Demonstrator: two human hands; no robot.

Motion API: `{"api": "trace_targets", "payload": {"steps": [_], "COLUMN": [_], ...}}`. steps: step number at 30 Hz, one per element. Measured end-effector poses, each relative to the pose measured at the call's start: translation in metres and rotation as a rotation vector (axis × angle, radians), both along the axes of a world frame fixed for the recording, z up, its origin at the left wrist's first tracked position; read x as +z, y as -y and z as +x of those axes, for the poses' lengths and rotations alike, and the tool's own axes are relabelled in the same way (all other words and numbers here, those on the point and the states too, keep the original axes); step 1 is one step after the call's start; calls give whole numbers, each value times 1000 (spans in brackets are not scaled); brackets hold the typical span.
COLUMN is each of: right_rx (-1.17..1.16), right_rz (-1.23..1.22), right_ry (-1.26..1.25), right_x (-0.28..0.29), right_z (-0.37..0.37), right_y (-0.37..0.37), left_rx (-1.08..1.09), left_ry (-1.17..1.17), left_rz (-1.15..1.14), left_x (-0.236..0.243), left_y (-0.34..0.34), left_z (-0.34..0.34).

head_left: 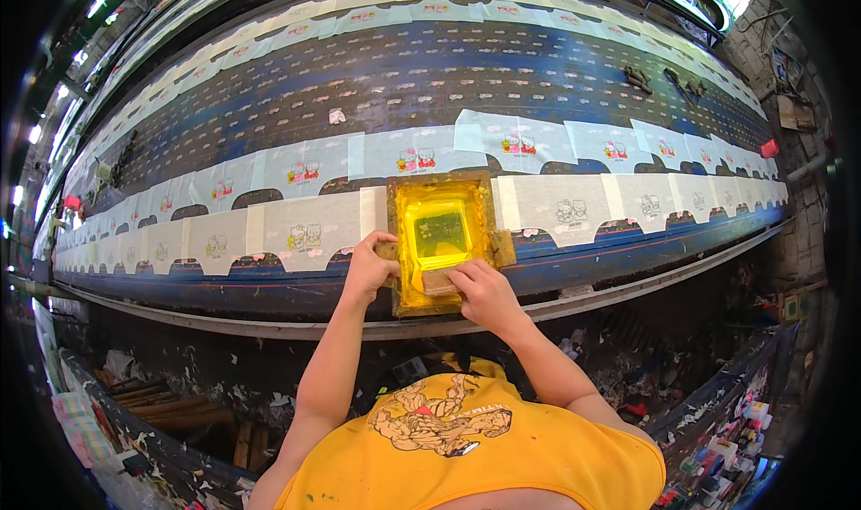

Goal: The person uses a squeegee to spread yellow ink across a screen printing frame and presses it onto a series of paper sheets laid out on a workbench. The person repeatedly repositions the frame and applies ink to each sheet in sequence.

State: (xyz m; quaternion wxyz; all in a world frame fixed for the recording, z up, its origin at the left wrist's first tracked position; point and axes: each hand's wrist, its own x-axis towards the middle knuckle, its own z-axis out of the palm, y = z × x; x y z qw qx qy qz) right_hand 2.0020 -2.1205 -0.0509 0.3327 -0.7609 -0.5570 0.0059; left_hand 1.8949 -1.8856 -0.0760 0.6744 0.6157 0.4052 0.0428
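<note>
In front of me, a small screen-printing frame (439,183) lies over the near row of cloth pieces on the long table. Its inside is coated yellow, around a see-through mesh window. My left hand (369,270) is closed around the left side of the frame, thumb toward the rim. Inside the frame's near end, my right hand (486,295) grips a squeegee (437,283) with a wooden-looking edge, resting near the lower border of the window. A brown tab (504,248) sticks out from the frame's right side. The cloth under the frame is hidden.
White cloth pieces (571,209) line the near edge, several with outlined cartoon figures. Behind them runs a row of pale blue pieces (395,151) with coloured prints. Dark lumpy objects (638,80) lie far right on the table. A metal rail (269,328) borders its front.
</note>
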Motion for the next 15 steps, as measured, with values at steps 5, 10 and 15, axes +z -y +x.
{"api": "trace_targets", "payload": {"steps": [5, 10, 15], "right_rx": [1, -53, -54], "right_rz": [-19, 29, -15], "right_ry": [25, 49, -12], "right_x": [-12, -34, -17], "right_z": [0, 53, 93], "right_y": [-1, -59, -101], "left_rx": [-9, -15, -24], "left_ry": [-1, 44, 0], "left_rz": [-30, 23, -2], "left_x": [-2, -6, 6], "left_y": [-2, -1, -2], "left_z": [-2, -1, 0]}}
